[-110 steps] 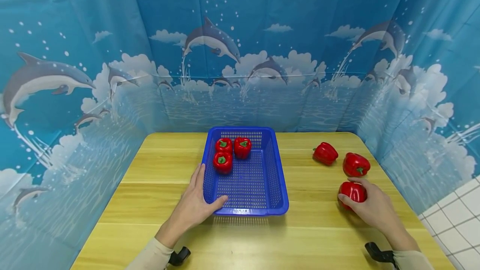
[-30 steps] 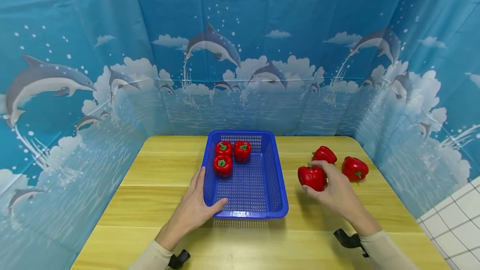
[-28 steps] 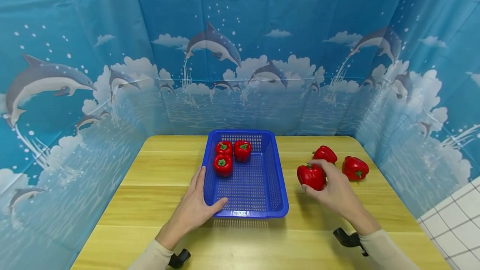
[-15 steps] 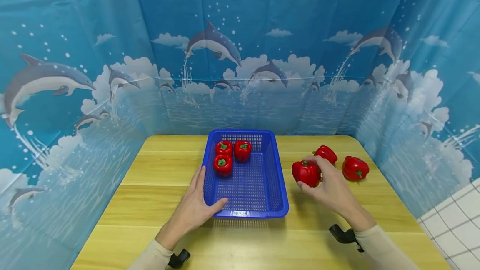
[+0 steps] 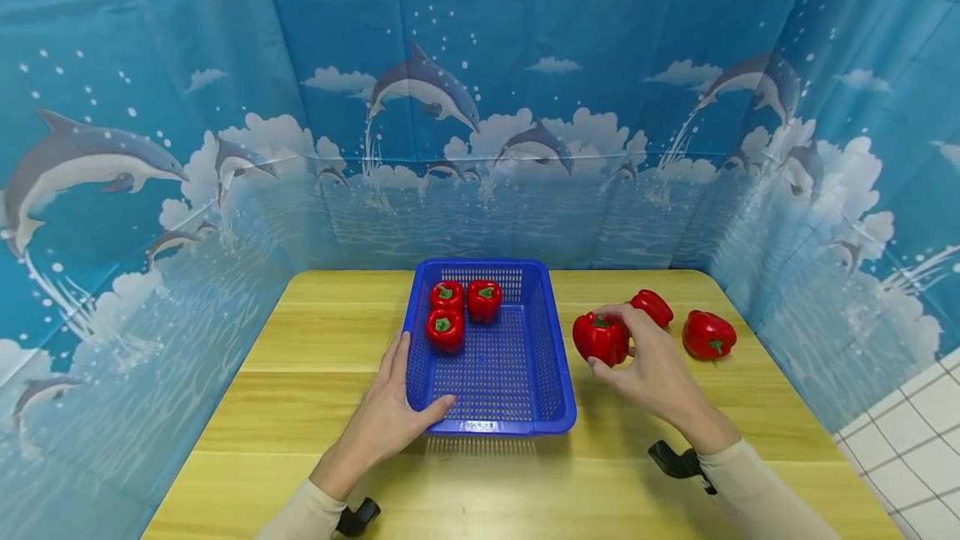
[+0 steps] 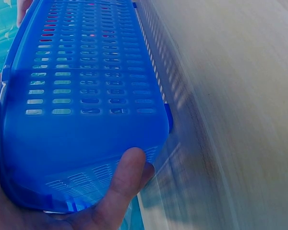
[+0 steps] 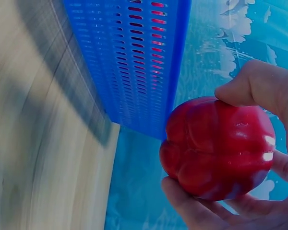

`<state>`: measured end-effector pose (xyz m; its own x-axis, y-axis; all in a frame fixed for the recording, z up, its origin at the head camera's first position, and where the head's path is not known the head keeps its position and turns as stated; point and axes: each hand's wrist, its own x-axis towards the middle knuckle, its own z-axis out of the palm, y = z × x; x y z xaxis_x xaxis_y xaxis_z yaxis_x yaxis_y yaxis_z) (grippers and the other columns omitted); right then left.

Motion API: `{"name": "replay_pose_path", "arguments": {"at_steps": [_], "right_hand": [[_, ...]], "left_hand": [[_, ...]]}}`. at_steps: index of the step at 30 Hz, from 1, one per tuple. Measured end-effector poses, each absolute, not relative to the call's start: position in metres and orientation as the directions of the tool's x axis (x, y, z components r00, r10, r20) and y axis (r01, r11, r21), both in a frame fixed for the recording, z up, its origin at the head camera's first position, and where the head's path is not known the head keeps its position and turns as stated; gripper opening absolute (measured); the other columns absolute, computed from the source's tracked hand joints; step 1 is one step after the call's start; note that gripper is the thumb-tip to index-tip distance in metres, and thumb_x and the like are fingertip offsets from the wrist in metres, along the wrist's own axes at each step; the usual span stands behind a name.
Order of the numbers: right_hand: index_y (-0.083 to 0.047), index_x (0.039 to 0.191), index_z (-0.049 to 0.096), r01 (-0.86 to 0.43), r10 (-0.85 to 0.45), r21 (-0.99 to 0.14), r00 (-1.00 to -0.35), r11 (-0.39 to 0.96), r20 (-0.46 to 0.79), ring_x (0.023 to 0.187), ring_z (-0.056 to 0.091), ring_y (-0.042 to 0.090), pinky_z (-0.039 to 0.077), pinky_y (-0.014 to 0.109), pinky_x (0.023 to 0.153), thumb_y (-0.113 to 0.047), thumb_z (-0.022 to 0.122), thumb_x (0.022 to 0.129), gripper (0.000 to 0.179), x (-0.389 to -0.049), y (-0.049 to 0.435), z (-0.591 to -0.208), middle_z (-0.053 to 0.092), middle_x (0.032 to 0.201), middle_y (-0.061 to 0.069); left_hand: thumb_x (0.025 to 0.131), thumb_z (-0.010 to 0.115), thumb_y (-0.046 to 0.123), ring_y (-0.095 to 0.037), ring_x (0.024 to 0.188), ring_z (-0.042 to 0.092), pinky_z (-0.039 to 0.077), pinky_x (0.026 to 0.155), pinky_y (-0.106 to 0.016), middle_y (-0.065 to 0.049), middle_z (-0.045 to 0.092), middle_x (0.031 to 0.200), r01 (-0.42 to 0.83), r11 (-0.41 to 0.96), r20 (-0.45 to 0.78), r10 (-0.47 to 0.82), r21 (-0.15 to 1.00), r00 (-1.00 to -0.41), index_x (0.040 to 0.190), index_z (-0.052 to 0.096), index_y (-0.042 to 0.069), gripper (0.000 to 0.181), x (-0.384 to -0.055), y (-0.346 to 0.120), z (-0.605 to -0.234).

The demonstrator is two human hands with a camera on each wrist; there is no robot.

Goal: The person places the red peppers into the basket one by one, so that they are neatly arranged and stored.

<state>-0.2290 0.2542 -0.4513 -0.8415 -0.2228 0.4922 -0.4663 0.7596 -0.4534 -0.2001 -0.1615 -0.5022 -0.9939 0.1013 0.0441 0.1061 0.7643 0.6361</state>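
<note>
In the head view, my right hand [image 5: 652,361] holds a red bell pepper [image 5: 600,337] just right of the blue basket [image 5: 564,390], stem facing up. The right wrist view shows the thumb on one side of that bell pepper [image 7: 216,148] and fingers on the other, with the lobed bottom exposed. At the basket's near left corner, my left hand [image 5: 386,415] grips it, thumb over the near rim and fingers along the left wall. Close up, fingers [image 6: 127,172] bend against the basket's outer wall [image 6: 86,134]. Three red bell peppers [image 5: 446,330] stand in its far left part.
Two more red bell peppers lie on the wooden table [image 5: 315,323] at the right: one [image 5: 652,307] partly behind my right hand, another [image 5: 708,335] farther right. A blue dolphin-print curtain [image 5: 465,215] encloses the table's back and sides. White tiles [image 5: 911,440] show at lower right.
My right hand gripped the pepper at the table's right, lifted it and carried it left toward the basket. Over the last second it moved slightly farther left. My left hand stayed at the basket corner.
</note>
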Motion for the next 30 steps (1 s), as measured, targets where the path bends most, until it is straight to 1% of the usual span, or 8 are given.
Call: {"name": "replay_pose_path", "arguments": {"at_steps": [4, 9, 13, 17, 21, 27, 30], "right_hand": [[-0.010, 0.145, 0.068, -0.466, -0.225, -0.456, -0.843, 0.758, 0.488, 0.109, 0.074, 0.027, 0.069, 0.043, 0.084, -0.012, 0.098, 0.086, 0.066, -0.231, 0.252, -0.449, 0.079, 0.133, 0.013], [-0.008, 0.143, 0.066, -0.469, -0.234, -0.474, -0.850, 0.746, 0.473, 0.104, 0.071, 0.024, 0.067, 0.037, 0.079, -0.011, 0.098, 0.085, 0.067, -0.233, 0.249, -0.449, 0.078, 0.132, 0.015], [-0.009, 0.146, 0.065, -0.486, -0.248, -0.475, -0.843, 0.734, 0.478, 0.111, 0.072, 0.025, 0.068, 0.033, 0.081, -0.010, 0.097, 0.085, 0.069, -0.235, 0.247, -0.448, 0.077, 0.136, 0.013], [-0.012, 0.148, 0.069, -0.499, -0.255, -0.486, -0.838, 0.718, 0.483, 0.119, 0.072, 0.028, 0.069, 0.031, 0.080, -0.009, 0.096, 0.087, 0.067, -0.236, 0.245, -0.447, 0.075, 0.142, 0.012], [-0.014, 0.145, 0.070, -0.491, -0.247, -0.525, -0.849, 0.695, 0.467, 0.118, 0.072, 0.031, 0.069, 0.029, 0.075, -0.009, 0.095, 0.089, 0.061, -0.238, 0.243, -0.446, 0.072, 0.145, 0.014], [-0.013, 0.145, 0.068, -0.488, -0.244, -0.563, -0.857, 0.667, 0.454, 0.118, 0.073, 0.032, 0.070, 0.027, 0.077, -0.008, 0.097, 0.091, 0.061, -0.239, 0.239, -0.445, 0.070, 0.146, 0.016], [-0.013, 0.145, 0.067, -0.491, -0.246, -0.577, -0.858, 0.653, 0.451, 0.116, 0.075, 0.031, 0.072, 0.030, 0.079, -0.009, 0.098, 0.092, 0.061, -0.240, 0.236, -0.443, 0.070, 0.147, 0.016]], "left_hand": [[0.099, 0.083, 0.068, -0.057, 0.172, 0.040, 0.045, 0.131, -0.078, -0.017, 0.009, 0.198, 0.114, 0.764, 0.053, 0.105, 0.635, -0.993, 0.189, 0.007, 0.012, 0.130, -0.201, -0.161, -0.501], [0.099, 0.083, 0.069, -0.057, 0.172, 0.041, 0.045, 0.131, -0.078, -0.016, 0.008, 0.198, 0.113, 0.767, 0.051, 0.105, 0.632, -0.993, 0.189, 0.007, 0.012, 0.131, -0.202, -0.161, -0.501], [0.099, 0.083, 0.070, -0.057, 0.171, 0.042, 0.046, 0.131, -0.077, -0.016, 0.008, 0.199, 0.115, 0.766, 0.056, 0.104, 0.632, -0.993, 0.189, 0.007, 0.012, 0.132, -0.201, -0.161, -0.502], [0.098, 0.082, 0.073, -0.058, 0.171, 0.042, 0.046, 0.131, -0.077, -0.016, 0.009, 0.198, 0.113, 0.770, 0.055, 0.102, 0.628, -0.993, 0.189, 0.006, 0.012, 0.133, -0.200, -0.161, -0.502], [0.098, 0.082, 0.073, -0.057, 0.172, 0.041, 0.045, 0.132, -0.077, -0.016, 0.009, 0.199, 0.108, 0.772, 0.050, 0.098, 0.626, -0.994, 0.189, 0.006, 0.013, 0.133, -0.200, -0.161, -0.503], [0.099, 0.083, 0.070, -0.057, 0.172, 0.041, 0.045, 0.132, -0.077, -0.017, 0.009, 0.198, 0.103, 0.769, 0.045, 0.097, 0.631, -0.994, 0.189, 0.007, 0.013, 0.131, -0.199, -0.160, -0.502], [0.099, 0.083, 0.070, -0.057, 0.172, 0.041, 0.045, 0.132, -0.077, -0.017, 0.008, 0.198, 0.102, 0.769, 0.042, 0.097, 0.631, -0.994, 0.189, 0.007, 0.012, 0.131, -0.199, -0.160, -0.502]]}}
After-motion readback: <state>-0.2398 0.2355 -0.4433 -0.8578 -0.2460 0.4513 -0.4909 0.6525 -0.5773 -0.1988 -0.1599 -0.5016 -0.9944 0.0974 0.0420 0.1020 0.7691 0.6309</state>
